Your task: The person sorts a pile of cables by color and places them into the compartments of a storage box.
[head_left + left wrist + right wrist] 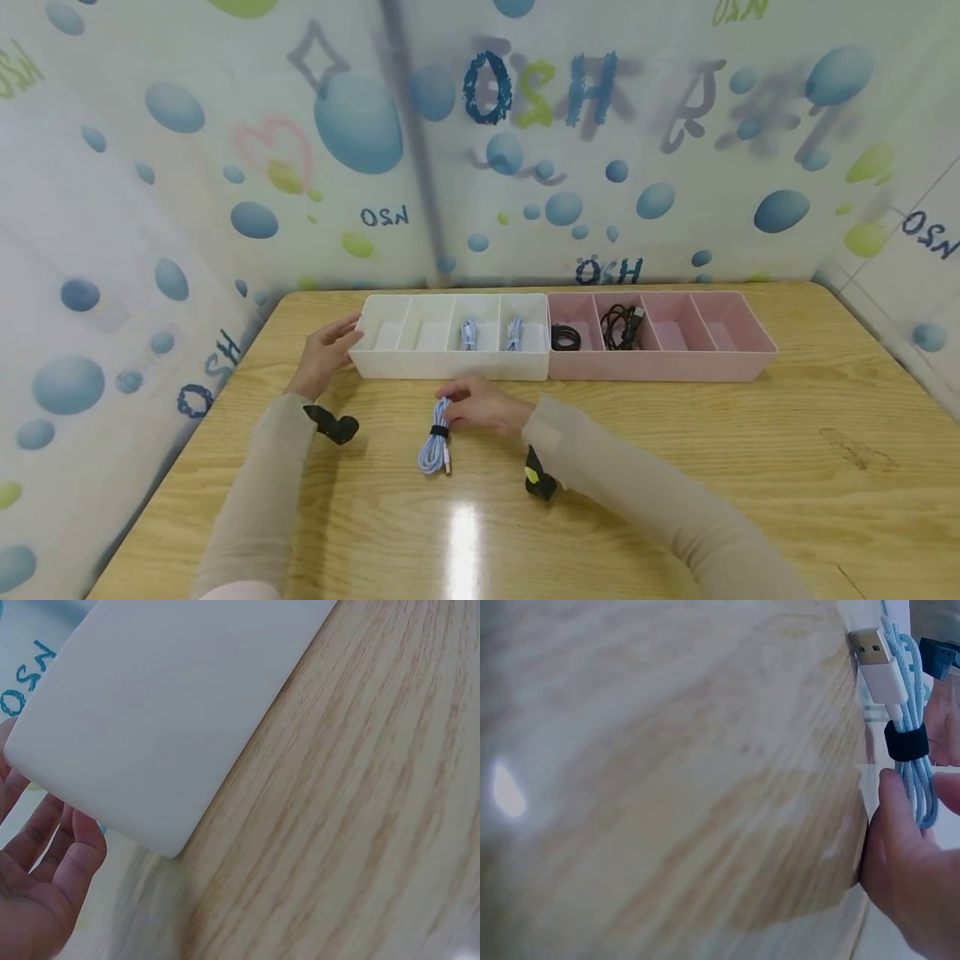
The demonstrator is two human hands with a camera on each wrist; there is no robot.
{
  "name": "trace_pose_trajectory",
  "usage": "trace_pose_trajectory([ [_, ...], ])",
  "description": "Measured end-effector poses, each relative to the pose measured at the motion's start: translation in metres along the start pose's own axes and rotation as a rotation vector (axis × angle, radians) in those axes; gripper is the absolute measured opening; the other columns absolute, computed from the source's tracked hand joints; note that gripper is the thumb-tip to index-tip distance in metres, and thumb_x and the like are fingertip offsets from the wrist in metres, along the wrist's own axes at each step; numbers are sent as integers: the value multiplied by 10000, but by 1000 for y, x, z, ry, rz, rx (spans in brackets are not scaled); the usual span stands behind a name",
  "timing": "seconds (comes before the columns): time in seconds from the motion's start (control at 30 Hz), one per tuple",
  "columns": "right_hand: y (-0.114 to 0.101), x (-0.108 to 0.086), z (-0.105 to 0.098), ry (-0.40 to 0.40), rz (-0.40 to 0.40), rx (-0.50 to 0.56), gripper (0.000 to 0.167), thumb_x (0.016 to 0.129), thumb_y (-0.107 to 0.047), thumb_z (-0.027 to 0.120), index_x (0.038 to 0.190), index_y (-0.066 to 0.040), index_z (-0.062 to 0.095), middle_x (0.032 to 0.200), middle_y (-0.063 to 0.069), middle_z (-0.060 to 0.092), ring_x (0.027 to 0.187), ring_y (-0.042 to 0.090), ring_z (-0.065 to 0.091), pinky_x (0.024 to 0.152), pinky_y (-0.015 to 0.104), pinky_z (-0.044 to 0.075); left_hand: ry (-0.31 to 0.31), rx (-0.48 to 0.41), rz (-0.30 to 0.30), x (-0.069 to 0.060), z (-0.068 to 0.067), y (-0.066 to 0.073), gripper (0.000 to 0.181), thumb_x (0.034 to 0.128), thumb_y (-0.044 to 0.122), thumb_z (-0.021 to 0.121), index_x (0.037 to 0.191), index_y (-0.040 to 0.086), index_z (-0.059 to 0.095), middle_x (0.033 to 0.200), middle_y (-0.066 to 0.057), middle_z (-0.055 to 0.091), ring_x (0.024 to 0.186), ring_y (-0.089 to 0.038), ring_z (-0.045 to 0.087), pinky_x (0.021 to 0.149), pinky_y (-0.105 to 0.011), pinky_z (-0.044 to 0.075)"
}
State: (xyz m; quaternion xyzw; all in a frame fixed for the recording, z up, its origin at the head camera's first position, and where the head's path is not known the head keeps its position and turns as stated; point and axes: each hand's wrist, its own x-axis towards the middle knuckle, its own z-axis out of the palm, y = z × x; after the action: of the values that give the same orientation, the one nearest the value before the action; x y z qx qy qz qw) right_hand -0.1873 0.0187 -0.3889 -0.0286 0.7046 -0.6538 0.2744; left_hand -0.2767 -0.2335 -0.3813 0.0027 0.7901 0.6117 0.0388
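My right hand (483, 406) pinches one end of a coiled light-blue USB cable (435, 437) in front of the white divided box. A black strap (907, 742) binds the cable's middle, and its white USB plug (882, 671) shows in the right wrist view. At the far left, my left hand (324, 357) touches the end of the white box (450, 365) with its fingers spread along that side. Two similar light-blue cables, one bundle (468, 333) and another bundle (514, 332), lie in its two right compartments.
A pink divided box (660, 367) adjoins the white one on the right. Its two left compartments hold a black coiled cable (566, 337) and a black USB cable (624, 325). The wooden table (675, 433) meets a patterned curtain (495, 183) behind the boxes.
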Motion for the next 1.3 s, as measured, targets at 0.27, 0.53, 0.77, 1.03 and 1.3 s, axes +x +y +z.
trace_pose_trajectory([
  [0.27,3,-7,1,26,10,61,371,795,101,558,1162,56,519,1003,142,515,824,200,564,735,320,492,9,7,0,1,0,-1,499,883,235,554,1334,82,403,1253,-152,430,872,-40,505,672,-180,465],
  [0.53,10,-12,0,44,-33,114,365,809,108,533,1171,83,493,1002,152,497,786,188,568,728,308,494,-1,6,-9,1,-1,-1,505,891,229,539,1349,91,379,1293,-170,398,887,-36,490,672,-172,462],
  [0.77,10,-19,-1,50,-55,117,370,807,109,535,1173,82,494,1001,147,487,777,181,565,736,314,492,-4,1,-11,1,0,0,506,891,230,538,1350,90,377,1304,-178,391,875,-29,496,674,-170,461],
  [1.03,7,-25,-1,32,-87,106,381,820,86,529,1198,81,475,1066,162,474,807,183,569,774,336,478,8,16,-16,0,1,1,502,884,256,548,1339,100,400,1275,-157,414,895,-53,492,679,-174,459],
  [1.3,2,-27,-1,11,-93,71,386,811,68,551,1192,75,488,1083,153,479,800,185,582,760,331,484,-9,-1,-14,0,0,1,501,893,227,536,1348,86,381,1296,-178,391,865,-32,497,667,-169,460],
])
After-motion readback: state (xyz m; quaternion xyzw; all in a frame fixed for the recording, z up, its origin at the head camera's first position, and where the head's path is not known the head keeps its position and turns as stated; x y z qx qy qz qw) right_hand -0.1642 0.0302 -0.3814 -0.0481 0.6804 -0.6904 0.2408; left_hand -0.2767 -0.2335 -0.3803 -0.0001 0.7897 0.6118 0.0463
